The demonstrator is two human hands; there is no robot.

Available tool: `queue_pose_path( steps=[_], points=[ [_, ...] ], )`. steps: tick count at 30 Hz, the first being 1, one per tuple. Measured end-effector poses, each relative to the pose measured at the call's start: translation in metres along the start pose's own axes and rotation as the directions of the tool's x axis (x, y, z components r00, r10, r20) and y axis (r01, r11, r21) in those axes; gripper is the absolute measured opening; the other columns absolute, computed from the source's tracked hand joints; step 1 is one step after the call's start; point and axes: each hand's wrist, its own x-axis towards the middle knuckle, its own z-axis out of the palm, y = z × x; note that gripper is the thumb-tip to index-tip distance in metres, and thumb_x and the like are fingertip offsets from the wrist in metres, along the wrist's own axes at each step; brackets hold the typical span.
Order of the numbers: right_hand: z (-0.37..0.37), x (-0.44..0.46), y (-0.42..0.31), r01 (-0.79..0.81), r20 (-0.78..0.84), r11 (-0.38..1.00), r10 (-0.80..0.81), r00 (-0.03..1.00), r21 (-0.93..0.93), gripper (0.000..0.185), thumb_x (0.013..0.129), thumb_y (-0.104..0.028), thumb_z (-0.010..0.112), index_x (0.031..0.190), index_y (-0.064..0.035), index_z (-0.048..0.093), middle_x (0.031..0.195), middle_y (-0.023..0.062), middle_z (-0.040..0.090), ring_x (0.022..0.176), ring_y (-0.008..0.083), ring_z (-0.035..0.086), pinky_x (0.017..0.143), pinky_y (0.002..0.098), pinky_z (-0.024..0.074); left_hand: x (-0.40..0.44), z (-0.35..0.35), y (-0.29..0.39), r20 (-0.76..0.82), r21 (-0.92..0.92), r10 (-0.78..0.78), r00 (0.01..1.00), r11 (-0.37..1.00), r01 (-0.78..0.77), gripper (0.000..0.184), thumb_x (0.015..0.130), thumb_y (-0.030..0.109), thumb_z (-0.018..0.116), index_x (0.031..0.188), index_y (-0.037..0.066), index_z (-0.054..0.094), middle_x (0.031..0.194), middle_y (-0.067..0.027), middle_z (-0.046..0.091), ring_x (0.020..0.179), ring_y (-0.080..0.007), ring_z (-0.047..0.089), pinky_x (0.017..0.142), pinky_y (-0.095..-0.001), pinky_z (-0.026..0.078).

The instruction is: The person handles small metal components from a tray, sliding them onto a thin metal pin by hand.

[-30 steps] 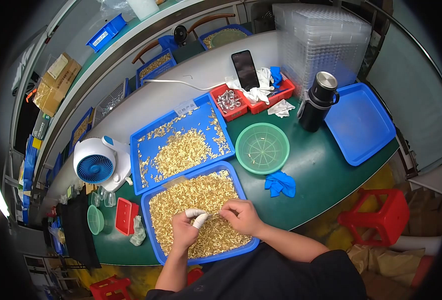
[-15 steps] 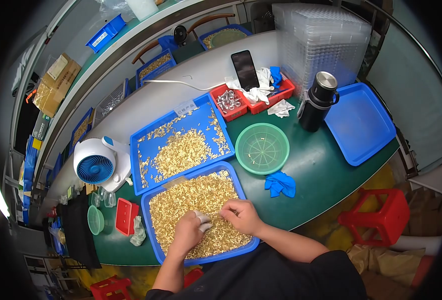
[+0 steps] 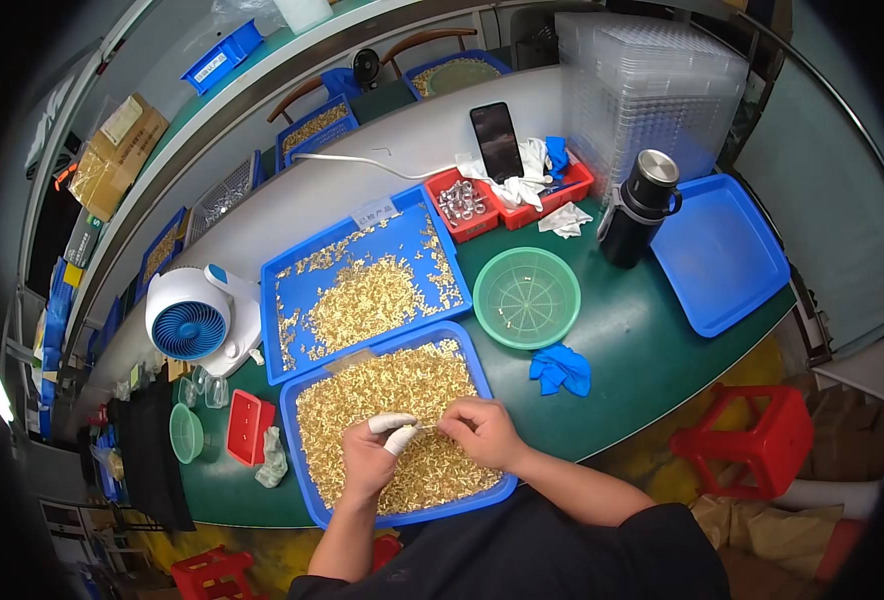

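Both hands are over a blue tray [image 3: 301, 480] filled with small gold-coloured metal pieces [image 3: 362, 400]. White covers sit on the thumb and a finger of my left hand [image 3: 370, 458], which is pinched around a tiny gold-coloured metal piece above the heap. Just to its right, my right hand [image 3: 484, 432] is closed in a pinch; its fingertips hide whatever is in them. Behind this tray stands a second blue tray [image 3: 307, 250], labelled, with a looser pile of the same kind of pieces [image 3: 362, 300].
Right of the trays are a green basket [image 3: 527, 298] with a few pieces, a crumpled blue glove [image 3: 560, 370], a black thermos [image 3: 638, 210] and a blue tray [image 3: 722, 255]. A phone [image 3: 496, 142] leans by red bins [image 3: 532, 208]. A white fan [image 3: 202, 315] stands left.
My left hand has lifted out of the heap, its covered thumb and finger now coming together near my right fingertips. The right hand has barely moved. The camera view has shifted slightly.
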Motion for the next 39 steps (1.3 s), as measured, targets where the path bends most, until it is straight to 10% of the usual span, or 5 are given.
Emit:
queue_pose_path(
  steps=[18,24,34,39],
  points=[
    [-0.001,0.001,-0.005,0.019,0.03,0.997,-0.017,0.999,-0.08,0.012,0.092,-0.01,0.071,0.086,0.0002,0.071,0.074,0.0092,0.066,0.061,0.0155,0.06,0.058,0.032,0.0467,0.001,-0.001,-0.017,0.105,0.307,0.093,0.99,0.944,-0.121,0.027,0.082,0.007,0.084,0.108,0.002,0.076,0.095,-0.012,0.076,0.086,-0.0179,0.071,0.077,-0.0306,0.055],
    [0.0,-0.001,0.005,-0.038,-0.008,0.995,0.039,0.999,0.095,0.012,0.094,-0.01,0.071,0.087,0.0002,0.071,0.074,0.0078,0.066,0.062,0.0126,0.059,0.058,0.0313,0.0464,0.004,0.004,0.024,0.406,0.766,0.258,0.877,0.427,-0.48,0.04,0.072,0.021,0.088,0.106,0.004,0.075,0.092,-0.0121,0.072,0.087,-0.0304,0.068,0.077,-0.0391,0.055],
    [-0.002,-0.001,0.005,-0.024,0.023,0.999,0.023,0.999,0.048,0.014,0.093,-0.012,0.073,0.087,0.0004,0.071,0.075,0.0074,0.067,0.063,0.0119,0.059,0.059,0.0294,0.047,0.004,-0.007,0.006,0.118,0.61,0.205,0.971,0.757,-0.234,0.011,0.077,0.003,0.083,0.086,0.005,0.078,0.088,-0.0092,0.074,0.077,-0.0213,0.069,0.069,-0.0346,0.054],
    [0.002,-0.001,0.007,-0.034,-0.024,0.998,0.035,0.999,0.058,0.014,0.093,-0.012,0.073,0.086,0.0006,0.071,0.073,0.0075,0.067,0.062,0.0121,0.058,0.058,0.0301,0.0462,0.004,-0.008,-0.003,-0.054,-0.083,0.024,0.998,0.996,-0.028,0.019,0.088,-0.008,0.073,0.106,-0.005,0.07,0.099,-0.0126,0.075,0.093,-0.0188,0.072,0.085,-0.0304,0.06]
  ],
)
